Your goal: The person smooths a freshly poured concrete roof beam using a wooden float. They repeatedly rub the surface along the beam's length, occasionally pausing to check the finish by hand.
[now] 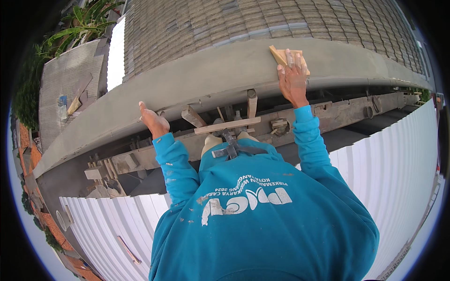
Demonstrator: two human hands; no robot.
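A grey, smooth cement ledge [206, 70] curves across in front of me. On its right part, my right hand [294, 80] grips a flat yellow-tan pad [280, 57] with angular corners, fingers stretched over its top. Whether the pad is foam or wood I cannot tell. The pad lies against the cement. Farther left, my left hand [154, 122] rests at the ledge's near edge with fingers extended, holding nothing. Pale cement dust marks both hands, and splashes of it dot the left blue sleeve.
Beyond the ledge rises a tiled roof [187, 28]. Below the near edge runs a rough wooden plank [347, 112] with wooden props [252, 103] and a small crosspiece [227, 125] by my legs. White corrugated roofing [389, 154] spreads lower down. A grey roof with debris [70, 89] stands left.
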